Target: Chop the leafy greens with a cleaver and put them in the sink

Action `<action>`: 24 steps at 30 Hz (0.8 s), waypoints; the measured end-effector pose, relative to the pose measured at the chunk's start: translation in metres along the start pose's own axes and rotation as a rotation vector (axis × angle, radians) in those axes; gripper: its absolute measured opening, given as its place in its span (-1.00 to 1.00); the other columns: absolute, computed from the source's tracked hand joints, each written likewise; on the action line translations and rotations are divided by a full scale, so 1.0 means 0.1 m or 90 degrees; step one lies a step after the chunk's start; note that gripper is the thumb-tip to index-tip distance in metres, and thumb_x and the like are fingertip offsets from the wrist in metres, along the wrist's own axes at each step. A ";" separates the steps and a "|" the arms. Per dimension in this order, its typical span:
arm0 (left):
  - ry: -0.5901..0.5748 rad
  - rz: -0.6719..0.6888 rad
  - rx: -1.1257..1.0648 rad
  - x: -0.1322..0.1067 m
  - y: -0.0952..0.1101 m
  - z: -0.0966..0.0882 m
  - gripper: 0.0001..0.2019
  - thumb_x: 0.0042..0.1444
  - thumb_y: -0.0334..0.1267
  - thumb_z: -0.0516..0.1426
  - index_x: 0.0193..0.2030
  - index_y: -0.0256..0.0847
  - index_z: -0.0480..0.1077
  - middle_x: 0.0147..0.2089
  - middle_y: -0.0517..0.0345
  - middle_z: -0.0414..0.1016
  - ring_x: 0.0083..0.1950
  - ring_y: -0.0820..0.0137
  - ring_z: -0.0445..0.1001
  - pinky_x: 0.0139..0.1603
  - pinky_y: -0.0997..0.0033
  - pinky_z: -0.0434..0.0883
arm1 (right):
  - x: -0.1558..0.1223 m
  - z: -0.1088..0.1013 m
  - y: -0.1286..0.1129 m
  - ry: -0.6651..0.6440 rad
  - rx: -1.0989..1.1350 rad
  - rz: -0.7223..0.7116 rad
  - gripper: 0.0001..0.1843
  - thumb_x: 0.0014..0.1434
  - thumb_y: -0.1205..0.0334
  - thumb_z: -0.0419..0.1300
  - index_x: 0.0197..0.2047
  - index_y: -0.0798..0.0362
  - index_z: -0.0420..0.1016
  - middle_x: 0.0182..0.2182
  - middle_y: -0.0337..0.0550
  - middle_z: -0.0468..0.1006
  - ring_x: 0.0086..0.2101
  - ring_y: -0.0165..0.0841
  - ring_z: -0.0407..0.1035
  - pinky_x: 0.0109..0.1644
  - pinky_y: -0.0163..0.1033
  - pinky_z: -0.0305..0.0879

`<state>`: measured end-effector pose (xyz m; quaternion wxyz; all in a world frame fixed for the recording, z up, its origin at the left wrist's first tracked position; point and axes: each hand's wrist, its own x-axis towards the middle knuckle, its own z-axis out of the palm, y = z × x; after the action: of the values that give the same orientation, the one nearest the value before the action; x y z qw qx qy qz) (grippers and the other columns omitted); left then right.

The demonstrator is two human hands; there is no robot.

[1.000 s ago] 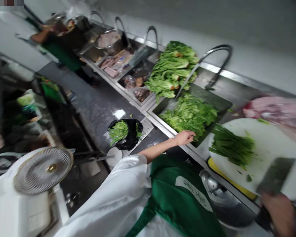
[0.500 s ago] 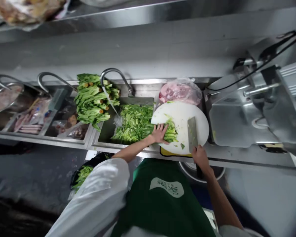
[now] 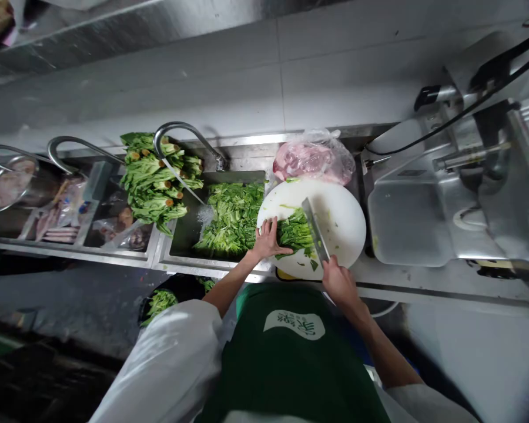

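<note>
Greens on the board: your bunch of leafy greens (image 3: pixel 294 229) lies on the left part of the round white board (image 3: pixel 348 214), its left end against your hand and its right end beside the blade.
Left hand: your left hand (image 3: pixel 267 242) is laid over the board's left edge at the end of the bunch, fingers spread wide, thumb reaching along the near side; it steadies the greens, by the look of it, rather than closing round them.
Right hand: your right hand (image 3: pixel 339 282) has its fingers curled tight round the handle of the cleaver (image 3: pixel 316 229).
Blade: it stands on edge across the right end of the bunch; you cannot tell from here whether it is through to the board.
Cut so far: a large heap of loose, cut-looking greens (image 3: pixel 233 217) fills much of the sink (image 3: pixel 183 235), where water runs from the tap (image 3: pixel 178 125); a few scraps lie on the board.
Uncut: most of the bunch under your hand looks to be in long pieces, and whole heads (image 3: pixel 150 182) are piled at the sink's left rim, stem ends showing, apparently untouched by the knife.
Stage: judging by these piles, you are partway through.
</note>
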<state>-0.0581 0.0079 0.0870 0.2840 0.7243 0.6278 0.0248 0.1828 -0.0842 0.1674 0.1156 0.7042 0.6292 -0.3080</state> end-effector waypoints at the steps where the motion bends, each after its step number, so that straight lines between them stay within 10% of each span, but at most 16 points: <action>1: -0.006 0.005 0.003 -0.04 -0.04 0.02 0.36 -0.23 0.34 0.36 0.55 -0.19 -0.27 0.52 -0.34 -0.12 0.52 -0.26 -0.16 0.43 -0.34 -0.15 | 0.02 0.01 -0.08 -0.019 -0.007 -0.016 -0.66 0.45 0.19 -0.18 0.06 0.15 0.32 -0.28 0.11 0.61 -0.21 -0.16 0.55 -0.18 -0.23 0.24; 8: 0.022 0.049 0.021 -0.07 0.04 0.23 0.03 0.03 0.14 0.30 0.53 -0.12 -0.08 0.49 -0.26 0.02 0.52 -0.22 -0.13 0.45 -0.31 -0.21 | 0.50 0.08 -0.52 -0.041 -0.015 -0.031 -0.72 0.40 0.35 -0.06 0.11 0.22 0.30 -0.13 0.17 0.59 -0.08 -0.20 0.53 -0.07 -0.25 0.27; 16: 0.079 -0.032 -0.195 -0.33 -0.30 -0.08 0.31 -0.12 0.27 0.36 0.56 -0.09 -0.36 0.54 -0.30 -0.24 0.53 -0.17 -0.16 0.42 -0.27 -0.05 | 0.26 0.05 -0.60 0.013 -0.068 -0.043 -0.65 0.46 0.22 -0.20 0.09 0.20 0.29 -0.23 0.15 0.62 -0.17 -0.18 0.55 -0.14 -0.23 0.29; 24: -0.004 0.039 -0.075 -0.35 -0.28 0.24 0.21 -0.11 0.24 0.36 0.53 -0.16 -0.19 0.54 -0.30 -0.18 0.55 -0.16 -0.22 0.45 -0.31 -0.16 | 0.48 0.40 -1.04 -0.029 -0.068 -0.033 -0.71 0.42 0.33 -0.11 0.10 0.26 0.26 -0.17 0.24 0.61 -0.11 -0.18 0.56 -0.09 -0.24 0.32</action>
<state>-0.0810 -0.0323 0.0662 0.3273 0.7254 0.6017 0.0685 0.0727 -0.0483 0.1318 0.1593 0.6734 0.6600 -0.2926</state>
